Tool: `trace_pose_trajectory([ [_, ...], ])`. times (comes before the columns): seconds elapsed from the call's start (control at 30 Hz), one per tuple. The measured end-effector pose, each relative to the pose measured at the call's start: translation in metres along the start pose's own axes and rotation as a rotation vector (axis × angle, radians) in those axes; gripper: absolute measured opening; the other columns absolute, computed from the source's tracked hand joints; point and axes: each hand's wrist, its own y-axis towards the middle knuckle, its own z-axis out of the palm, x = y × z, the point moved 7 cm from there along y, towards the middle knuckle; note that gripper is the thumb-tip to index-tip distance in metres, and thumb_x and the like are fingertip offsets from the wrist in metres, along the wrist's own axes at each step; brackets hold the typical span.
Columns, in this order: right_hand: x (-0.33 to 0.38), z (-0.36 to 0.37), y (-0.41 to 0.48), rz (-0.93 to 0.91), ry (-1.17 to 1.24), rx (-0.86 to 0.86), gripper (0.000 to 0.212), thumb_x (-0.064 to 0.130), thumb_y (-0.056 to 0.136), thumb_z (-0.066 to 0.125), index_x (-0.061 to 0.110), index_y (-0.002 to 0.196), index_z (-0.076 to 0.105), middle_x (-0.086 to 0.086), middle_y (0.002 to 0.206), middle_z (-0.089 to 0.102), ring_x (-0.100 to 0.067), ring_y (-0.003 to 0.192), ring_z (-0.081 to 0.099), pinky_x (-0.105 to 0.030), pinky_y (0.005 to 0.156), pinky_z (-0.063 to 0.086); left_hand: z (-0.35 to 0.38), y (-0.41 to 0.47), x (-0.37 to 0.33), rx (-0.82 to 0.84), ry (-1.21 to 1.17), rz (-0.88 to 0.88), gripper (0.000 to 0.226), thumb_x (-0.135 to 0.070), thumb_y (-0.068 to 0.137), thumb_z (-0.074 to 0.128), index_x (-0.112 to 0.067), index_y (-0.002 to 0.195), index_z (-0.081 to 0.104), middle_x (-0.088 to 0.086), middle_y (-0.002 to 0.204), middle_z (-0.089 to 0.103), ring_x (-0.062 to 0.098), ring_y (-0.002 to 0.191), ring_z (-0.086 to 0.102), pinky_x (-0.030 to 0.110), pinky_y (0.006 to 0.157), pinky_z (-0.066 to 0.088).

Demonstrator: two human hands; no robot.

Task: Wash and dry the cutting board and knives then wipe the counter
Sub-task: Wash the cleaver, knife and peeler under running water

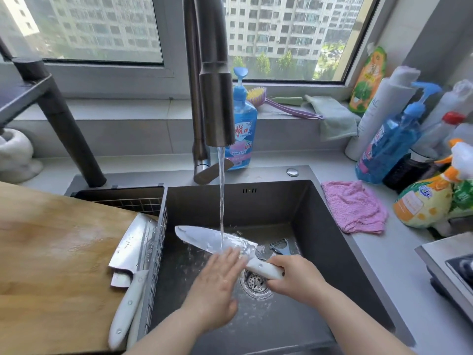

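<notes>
Found left hand (220, 272) flat, fingers straight, pressing on knife (204, 238) blade under running water (221, 201); right hand (294, 275) curled round its white handle. Noted peeler (280, 248) just beyond right fingers, drain (256, 281) beneath, open sink (320, 226) floor nearer. Logged basket wall (158, 239), cleaver (135, 247), cutting board (51, 252) left of fingers.

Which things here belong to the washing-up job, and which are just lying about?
In the job: knife, right hand gripping its handle, left hand flat on the blade; cleaver; cutting board; pink cloth.
Lying about: peeler, purple brush, orange spray bottle.
</notes>
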Motion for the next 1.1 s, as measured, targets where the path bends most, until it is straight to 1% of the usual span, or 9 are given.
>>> trace_pose_trajectory([
  [0.2,-0.005,-0.006,-0.002,0.003,-0.03,-0.014,0.019,0.03,0.077,0.058,0.028,0.095,0.062,0.009,0.075,0.052,-0.011,0.079,0.046,-0.024,0.065,0.035,-0.011,0.0,0.038,-0.068,0.008,-0.195,0.085,-0.034,0.036,0.072,-0.006,0.117,0.062,0.01,0.118,0.065,0.022,0.114,0.058,0.025,0.115,-0.007],
  [0.33,-0.001,-0.001,-0.004,0.005,0.046,0.005,0.019,0.029,0.077,0.06,0.028,0.096,0.063,0.01,0.074,0.051,-0.01,0.077,0.047,-0.014,0.056,0.032,-0.023,0.003,0.017,-0.102,-0.017,-0.178,0.094,-0.032,0.068,0.06,-0.013,0.145,0.009,0.008,0.152,0.01,0.021,0.14,0.008,0.025,0.104,-0.026],
  [0.43,0.002,-0.001,-0.004,-0.014,0.045,0.0,0.023,0.03,0.077,0.061,0.027,0.1,0.064,0.009,0.074,0.052,-0.009,0.075,0.047,-0.019,0.059,0.034,0.002,0.0,-0.009,0.033,-0.047,0.004,0.091,-0.043,0.043,0.059,-0.017,0.128,0.04,0.002,0.128,0.059,0.016,0.126,0.038,0.033,0.11,0.005],
  [0.5,-0.002,-0.004,-0.006,-0.008,0.036,0.004,0.02,0.03,0.077,0.061,0.028,0.098,0.064,0.01,0.069,0.05,-0.009,0.073,0.046,-0.018,0.058,0.033,0.003,0.001,0.007,0.005,-0.019,-0.079,0.091,-0.039,0.041,0.061,-0.016,0.127,0.043,0.003,0.124,0.062,0.016,0.123,0.04,0.031,0.113,0.003],
  [0.67,-0.012,-0.003,-0.009,0.026,0.027,0.005,0.026,0.031,0.076,0.061,0.028,0.101,0.064,0.01,0.083,0.058,-0.009,0.078,0.05,-0.023,0.068,0.04,-0.008,-0.001,0.053,-0.097,-0.186,-0.356,0.081,-0.026,0.091,0.041,-0.011,0.143,-0.02,-0.003,0.145,-0.028,0.007,0.124,-0.03,0.02,0.076,-0.044],
  [0.77,-0.006,-0.001,-0.007,0.015,0.068,0.006,0.022,0.029,0.076,0.062,0.031,0.098,0.064,0.01,0.075,0.054,-0.009,0.075,0.048,-0.015,0.059,0.035,-0.004,-0.002,0.023,-0.2,-0.166,-0.136,0.09,-0.026,0.077,0.053,-0.01,0.146,-0.003,0.003,0.152,-0.001,0.013,0.139,-0.013,0.025,0.097,-0.035],
  [0.87,-0.002,-0.002,-0.004,0.013,0.084,0.011,0.018,0.028,0.076,0.06,0.037,0.092,0.063,0.009,0.073,0.053,-0.01,0.071,0.047,-0.013,0.056,0.033,0.003,-0.002,0.005,0.027,-0.094,-0.085,0.095,-0.036,0.05,0.059,-0.014,0.137,0.03,0.006,0.138,0.048,0.021,0.135,0.025,0.031,0.112,-0.008],
  [0.97,-0.007,-0.004,-0.004,0.026,0.05,0.011,0.01,0.029,0.075,0.06,0.037,0.081,0.06,0.007,0.071,0.054,-0.009,0.068,0.047,-0.019,0.059,0.035,-0.015,-0.007,0.045,-0.144,-0.18,-0.32,0.079,-0.024,0.089,0.043,-0.021,0.133,-0.022,0.001,0.148,-0.02,0.019,0.131,-0.03,0.02,0.083,-0.044],
  [1.1,-0.005,-0.001,-0.005,0.023,0.057,0.021,0.013,0.03,0.076,0.06,0.033,0.089,0.062,0.008,0.08,0.055,-0.011,0.076,0.048,-0.018,0.059,0.034,-0.012,-0.006,0.049,-0.071,-0.198,-0.371,0.078,-0.024,0.093,0.036,-0.014,0.138,-0.026,0.004,0.153,-0.024,0.015,0.136,-0.029,0.023,0.077,-0.046],
])
